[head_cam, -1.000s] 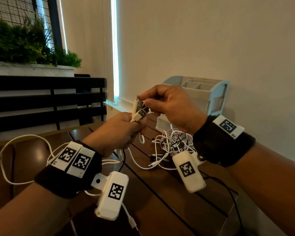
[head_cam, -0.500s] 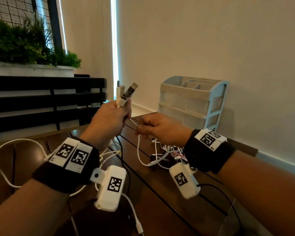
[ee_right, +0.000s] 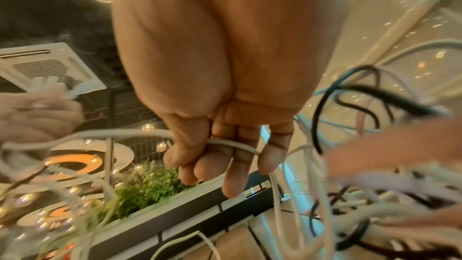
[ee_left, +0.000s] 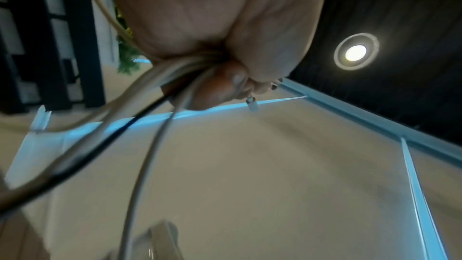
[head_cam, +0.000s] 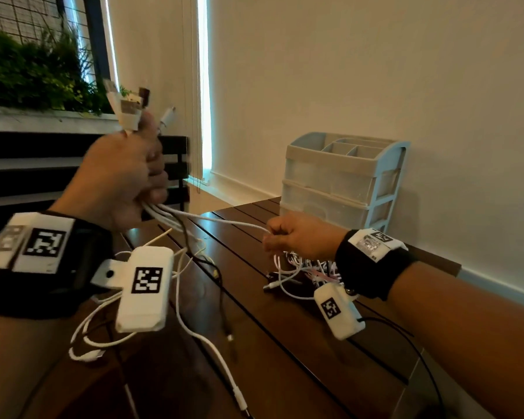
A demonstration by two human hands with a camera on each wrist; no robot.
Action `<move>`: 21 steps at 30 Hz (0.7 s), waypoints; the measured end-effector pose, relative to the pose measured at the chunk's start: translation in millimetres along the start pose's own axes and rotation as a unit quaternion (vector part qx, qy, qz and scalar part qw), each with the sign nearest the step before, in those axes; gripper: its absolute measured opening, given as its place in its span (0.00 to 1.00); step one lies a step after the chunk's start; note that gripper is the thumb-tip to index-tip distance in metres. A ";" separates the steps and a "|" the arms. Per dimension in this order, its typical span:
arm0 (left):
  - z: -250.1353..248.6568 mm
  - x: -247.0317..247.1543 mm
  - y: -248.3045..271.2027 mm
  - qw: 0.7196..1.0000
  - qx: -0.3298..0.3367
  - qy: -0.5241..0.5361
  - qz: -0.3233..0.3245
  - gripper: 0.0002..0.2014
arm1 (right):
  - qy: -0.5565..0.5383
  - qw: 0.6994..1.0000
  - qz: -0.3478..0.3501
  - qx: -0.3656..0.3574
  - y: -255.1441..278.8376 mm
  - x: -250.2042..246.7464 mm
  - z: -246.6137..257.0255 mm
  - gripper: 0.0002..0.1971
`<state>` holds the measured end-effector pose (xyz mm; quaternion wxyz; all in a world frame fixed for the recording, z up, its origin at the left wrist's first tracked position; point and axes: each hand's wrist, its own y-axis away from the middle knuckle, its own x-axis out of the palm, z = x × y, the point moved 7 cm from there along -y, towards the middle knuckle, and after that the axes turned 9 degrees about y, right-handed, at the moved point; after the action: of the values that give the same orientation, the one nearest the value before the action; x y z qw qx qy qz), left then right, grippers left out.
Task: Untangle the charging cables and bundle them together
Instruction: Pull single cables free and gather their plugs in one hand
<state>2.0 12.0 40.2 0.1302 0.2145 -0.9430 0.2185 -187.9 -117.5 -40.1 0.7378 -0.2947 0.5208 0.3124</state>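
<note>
The left hand (head_cam: 115, 176) clenches several cables (head_cam: 176, 217), plugs up; the right hand (head_cam: 300, 237) pinches one white cable (ee_right: 232, 144) (its wrist view alone shows the fingers).

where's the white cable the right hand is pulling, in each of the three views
Head: white cable runs mid-frame from the left hand to the right hand.
Left wrist: not told apart among the gripped cords.
Right wrist: crosses the fingers, centre.
Shared landmark: the green plants.
</note>
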 end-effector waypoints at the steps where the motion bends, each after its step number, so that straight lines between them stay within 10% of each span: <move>1: -9.9 -4.0 0.0 0.997 0.037 -0.062 -0.003 0.23 | -0.019 1.000 -0.010 0.012 1.2 -3.5 -6.1 0.09; 5: -21.3 6.0 13.5 0.904 0.200 -0.374 -0.045 0.12 | -0.018 0.996 -0.086 0.029 4.5 -26.2 -4.9 0.09; 10: 27.2 45.1 18.8 0.920 0.152 -0.359 0.032 0.12 | 0.131 0.982 -0.131 -0.035 3.8 -29.0 43.4 0.13; 15: 64.1 57.6 18.8 0.880 0.073 -0.460 0.095 0.15 | 0.114 0.972 -0.201 -0.046 -0.6 -36.3 50.9 0.08; 21: 48.3 42.3 13.1 0.849 0.100 -0.516 0.060 0.11 | 0.110 0.993 -0.034 0.010 -1.8 -16.7 7.3 0.09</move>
<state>-48.3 -14.7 7.9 -0.4108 0.2514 -0.8583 0.1770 -186.7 -115.7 -22.0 0.6892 -0.3371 0.5917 0.2474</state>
